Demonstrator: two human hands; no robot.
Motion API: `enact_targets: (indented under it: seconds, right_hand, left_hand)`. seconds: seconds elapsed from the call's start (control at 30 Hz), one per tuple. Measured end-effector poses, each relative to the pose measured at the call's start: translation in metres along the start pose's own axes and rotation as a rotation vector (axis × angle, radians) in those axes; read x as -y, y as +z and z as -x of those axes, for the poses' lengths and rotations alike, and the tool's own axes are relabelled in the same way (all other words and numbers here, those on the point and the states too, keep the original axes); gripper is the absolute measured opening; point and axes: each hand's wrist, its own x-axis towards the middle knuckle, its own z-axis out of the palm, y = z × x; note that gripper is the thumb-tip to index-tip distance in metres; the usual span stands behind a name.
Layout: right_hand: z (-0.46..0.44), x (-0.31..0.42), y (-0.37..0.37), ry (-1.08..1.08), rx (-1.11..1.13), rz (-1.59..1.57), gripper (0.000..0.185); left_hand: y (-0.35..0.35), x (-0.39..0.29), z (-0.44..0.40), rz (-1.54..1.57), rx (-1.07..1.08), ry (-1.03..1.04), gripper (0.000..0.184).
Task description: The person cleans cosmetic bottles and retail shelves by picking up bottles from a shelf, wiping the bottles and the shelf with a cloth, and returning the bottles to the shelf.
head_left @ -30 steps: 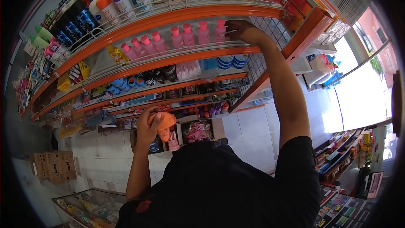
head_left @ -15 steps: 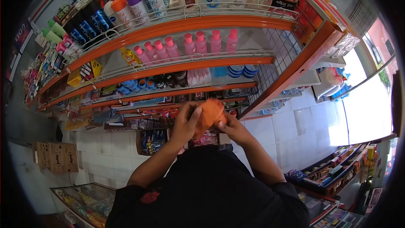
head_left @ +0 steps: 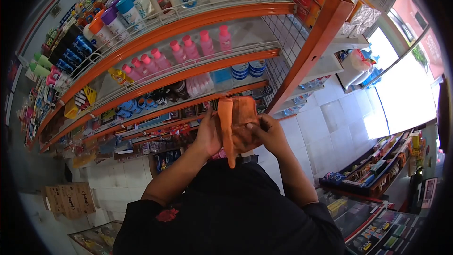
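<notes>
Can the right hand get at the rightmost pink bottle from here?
Probably yes: above the shelf edge, the way to the bottle's upper part looks open. But the right hand has hold of the cloth, so it may need to let go first.

The head camera looks forward and down.
</notes>
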Motion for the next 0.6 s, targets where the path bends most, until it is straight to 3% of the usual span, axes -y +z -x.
enact_targets:
  seconds: [0.07,0.2,0.27,0.47,0.6]
  right_hand:
    - [0.0,-0.001,-0.01,-0.021,-0.084,0.072,0.022]
    - [-0.002,0.006,-0.016,0.057,-0.073,-0.029,0.026]
    - [-0.005,0.008,-0.02,0.208,-0.098,-0.121,0.031]
    - [-0.029,-0.003,-0.037,0.434,0.012,-0.447,0.035]
    - [-0.057,-0.013,-0.037,0.405,0.142,-0.44,0.037]
  left_hand:
    - [0.0,-0.001,0.005,0.041,0.075,-0.132,0.067]
    - [-0.006,0.014,0.011,-0.481,-0.049,-0.124,0.055]
    - [-0.02,0.019,0.006,-0.695,-0.07,-0.103,0.053]
    - [-0.038,-0.024,0.008,-0.373,-0.186,-0.198,0.046]
    - [-0.055,-0.06,-0.003,-0.532,-0.176,-0.201,0.044]
